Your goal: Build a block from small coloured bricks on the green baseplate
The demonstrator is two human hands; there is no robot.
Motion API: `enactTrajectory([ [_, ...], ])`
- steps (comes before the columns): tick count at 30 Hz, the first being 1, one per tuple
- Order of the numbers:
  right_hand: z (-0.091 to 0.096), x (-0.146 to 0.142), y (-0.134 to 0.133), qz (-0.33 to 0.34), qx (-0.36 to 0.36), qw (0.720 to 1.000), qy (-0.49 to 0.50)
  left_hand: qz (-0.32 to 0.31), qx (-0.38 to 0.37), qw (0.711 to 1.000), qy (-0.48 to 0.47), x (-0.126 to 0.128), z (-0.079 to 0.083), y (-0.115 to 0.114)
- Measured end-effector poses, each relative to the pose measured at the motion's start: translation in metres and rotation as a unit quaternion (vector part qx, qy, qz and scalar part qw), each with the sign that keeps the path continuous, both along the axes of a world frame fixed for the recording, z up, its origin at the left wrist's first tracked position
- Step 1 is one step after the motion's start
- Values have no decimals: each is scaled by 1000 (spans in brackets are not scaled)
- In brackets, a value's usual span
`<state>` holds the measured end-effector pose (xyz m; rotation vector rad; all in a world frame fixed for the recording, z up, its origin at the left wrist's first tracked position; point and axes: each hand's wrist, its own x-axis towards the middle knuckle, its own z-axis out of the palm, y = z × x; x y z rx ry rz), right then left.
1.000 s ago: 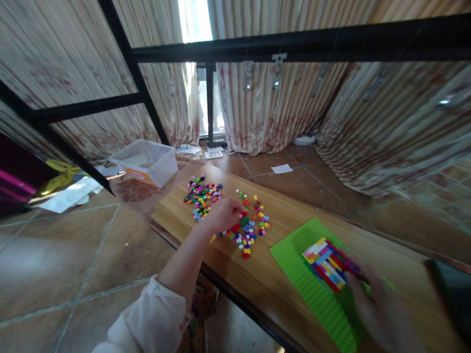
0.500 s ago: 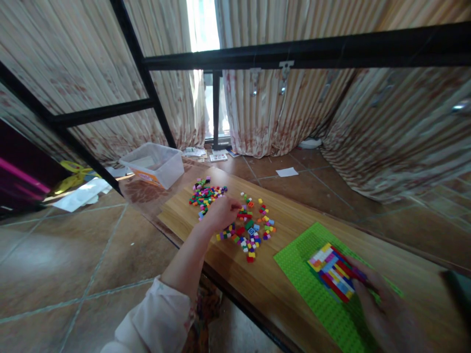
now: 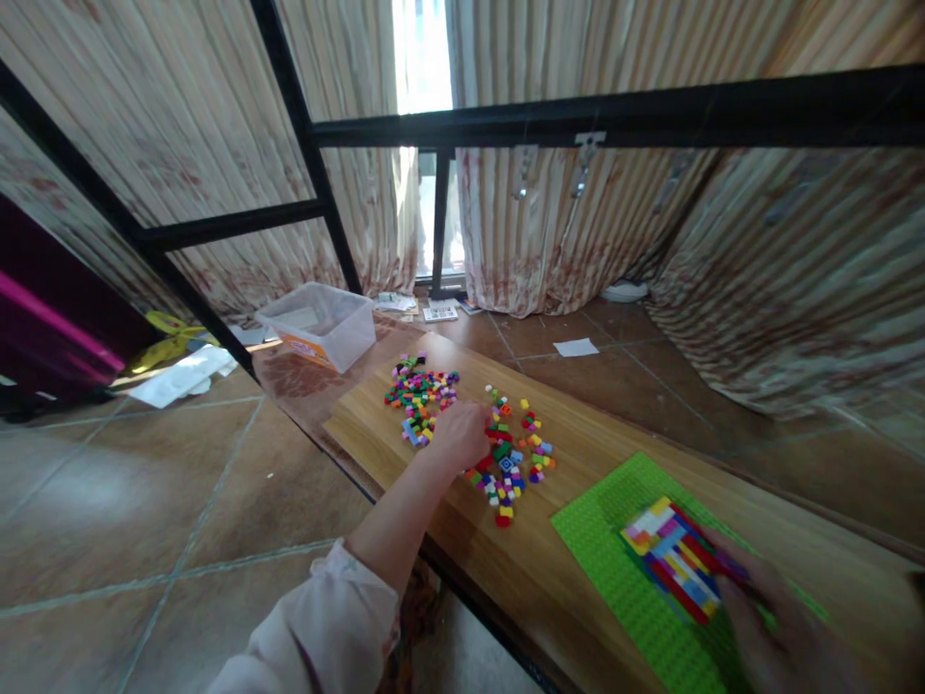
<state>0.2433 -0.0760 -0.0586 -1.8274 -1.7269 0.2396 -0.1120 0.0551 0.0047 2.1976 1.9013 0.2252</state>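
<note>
Over the loose toy bricks (image 3: 506, 464) in the middle of the wooden board, my left hand (image 3: 461, 436) reaches down with its fingers curled together. Its fingertips are hidden, so anything in them cannot be made out. Red and green bricks lie just right of these fingers. At the right, a flat block of multicoloured bricks (image 3: 672, 559) sits over a green studded baseplate (image 3: 599, 540). My right hand (image 3: 777, 617) grips the block's right edge, thumb on the near side and fingers on the far side. Red and purple bricks show between them, slightly blurred.
A second heap of small bricks (image 3: 423, 390) lies at the board's far left end. Beyond it stands a clear plastic box (image 3: 318, 323) with an orange label. Black metal bars (image 3: 578, 120) cross in front of curtains. Papers (image 3: 576, 347) lie on the tiled floor.
The view has shifted, so everything sits slightly further right and lower. My left hand has moved a little toward me over the bricks. My right hand stays at the brick block.
</note>
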Motion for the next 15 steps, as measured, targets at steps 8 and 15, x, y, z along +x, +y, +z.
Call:
enactTrajectory([
  [8, -8, 6, 0, 14, 29, 999, -19, -18, -8, 1000, -12, 4, -3, -1],
  [15, -38, 29, 3, 46, 41, 998, -22, -23, 2, 1000, 6, 13, 2, -8],
])
